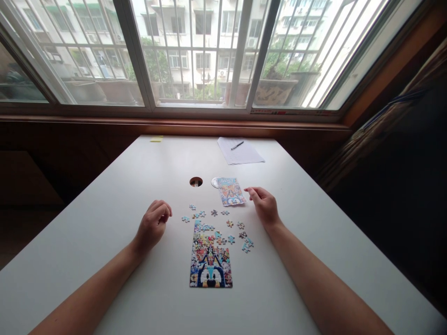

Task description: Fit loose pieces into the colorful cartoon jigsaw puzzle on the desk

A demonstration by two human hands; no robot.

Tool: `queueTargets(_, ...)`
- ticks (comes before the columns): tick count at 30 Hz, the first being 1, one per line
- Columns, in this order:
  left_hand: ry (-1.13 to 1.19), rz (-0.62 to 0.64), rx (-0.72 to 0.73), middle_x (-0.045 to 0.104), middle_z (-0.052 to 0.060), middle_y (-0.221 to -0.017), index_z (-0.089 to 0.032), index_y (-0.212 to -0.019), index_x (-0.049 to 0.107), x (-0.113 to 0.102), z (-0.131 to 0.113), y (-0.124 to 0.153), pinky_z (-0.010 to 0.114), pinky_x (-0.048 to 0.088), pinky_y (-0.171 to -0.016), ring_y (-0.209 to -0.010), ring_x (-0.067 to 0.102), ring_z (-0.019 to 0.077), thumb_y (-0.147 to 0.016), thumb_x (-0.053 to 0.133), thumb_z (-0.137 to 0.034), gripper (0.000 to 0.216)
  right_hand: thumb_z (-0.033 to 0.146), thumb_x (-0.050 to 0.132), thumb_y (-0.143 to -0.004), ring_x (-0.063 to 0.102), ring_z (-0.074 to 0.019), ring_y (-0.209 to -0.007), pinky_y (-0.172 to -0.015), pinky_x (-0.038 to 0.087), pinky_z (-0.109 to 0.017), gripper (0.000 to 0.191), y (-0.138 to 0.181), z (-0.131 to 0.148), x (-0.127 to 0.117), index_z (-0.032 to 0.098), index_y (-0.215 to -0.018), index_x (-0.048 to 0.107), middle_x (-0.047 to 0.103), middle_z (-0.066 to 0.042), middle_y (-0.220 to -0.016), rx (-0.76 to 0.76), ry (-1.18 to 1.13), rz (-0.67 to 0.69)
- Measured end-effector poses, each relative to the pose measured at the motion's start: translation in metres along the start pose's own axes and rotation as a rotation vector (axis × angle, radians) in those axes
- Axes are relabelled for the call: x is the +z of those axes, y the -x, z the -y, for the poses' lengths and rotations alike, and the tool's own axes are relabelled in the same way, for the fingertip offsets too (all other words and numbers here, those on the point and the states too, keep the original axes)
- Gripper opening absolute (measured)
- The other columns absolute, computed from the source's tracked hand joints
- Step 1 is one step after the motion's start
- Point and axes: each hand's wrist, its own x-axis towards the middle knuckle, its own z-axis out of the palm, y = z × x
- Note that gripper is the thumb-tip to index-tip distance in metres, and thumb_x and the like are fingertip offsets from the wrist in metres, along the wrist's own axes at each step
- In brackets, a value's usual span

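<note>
A partly assembled jigsaw puzzle [211, 267] lies flat on the white table. Its lower part forms a blue cartoon dog's face, and its upper edge is stepped and uneven. My left hand [153, 223] rests to the left of it, fingers curled into a loose fist. Beyond the puzzle is a picture card [231, 191] with a similar image. My right hand [264, 204] is at the card's right edge, fingers curled and nothing visible in them; I cannot tell whether the fingertips touch it. Several loose puzzle pieces [231, 239] are scattered above and right of the assembled part.
A round cable hole [196, 182] opens in the table [160, 167], with a round disc [214, 182] partly under the card. Farther back lie paper sheets [240, 153], a pen [237, 145] and a yellow note [156, 138]. A barred window [200, 56] is behind; a curtain [387, 107] hangs right.
</note>
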Motion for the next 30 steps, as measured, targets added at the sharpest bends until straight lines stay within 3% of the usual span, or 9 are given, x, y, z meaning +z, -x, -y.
queueTargets(8, -0.006, -0.004, -0.059, 0.053, 0.003, -0.081, -0.021, -0.072, 0.04, 0.001, -0.001, -0.001, 0.029, 0.039, -0.064, -0.08, 0.05, 0.0183, -0.079, 0.037, 0.006, 0.027, 0.048, 0.056, -0.091, 0.06, -0.0203, -0.072, -0.072, 0.046, -0.032, 0.036, 0.001, 0.007, -0.002, 0.019, -0.09, 0.078, 0.066, -0.003, -0.072, 0.006, -0.003, 0.013)
queueTargets(18, -0.014, 0.065, -0.168, 0.06, 0.004, -0.092, -0.02, -0.086, 0.056, 0.001, 0.003, -0.003, 0.031, 0.05, -0.07, -0.084, 0.055, 0.0193, -0.079, 0.045, -0.004, 0.02, 0.05, 0.056, -0.09, 0.06, -0.021, -0.072, -0.071, 0.046, -0.032, 0.039, 0.0, 0.006, 0.0, 0.018, -0.089, 0.078, 0.068, -0.004, -0.074, 0.004, 0.007, 0.043)
queueTargets(24, -0.001, 0.206, -0.24, 0.062, 0.006, -0.103, -0.021, -0.096, 0.063, -0.002, 0.01, -0.005, 0.031, 0.052, -0.074, -0.089, 0.058, 0.0196, -0.083, 0.049, -0.011, 0.021, 0.051, 0.056, -0.09, 0.061, -0.0216, -0.074, -0.071, 0.045, -0.032, 0.039, 0.001, 0.005, -0.001, 0.019, -0.09, 0.078, 0.069, -0.004, -0.075, 0.032, -0.001, 0.07)
queueTargets(30, -0.042, 0.433, -0.174, 0.061, 0.007, -0.118, -0.026, -0.11, 0.067, -0.009, 0.024, -0.008, 0.041, 0.047, -0.1, -0.113, 0.054, 0.0257, -0.087, 0.056, -0.016, 0.027, 0.05, 0.058, -0.09, 0.06, -0.0205, -0.072, -0.07, 0.044, -0.031, 0.037, 0.001, 0.002, -0.006, 0.019, -0.088, 0.078, 0.067, -0.003, -0.073, 0.059, -0.013, 0.159)
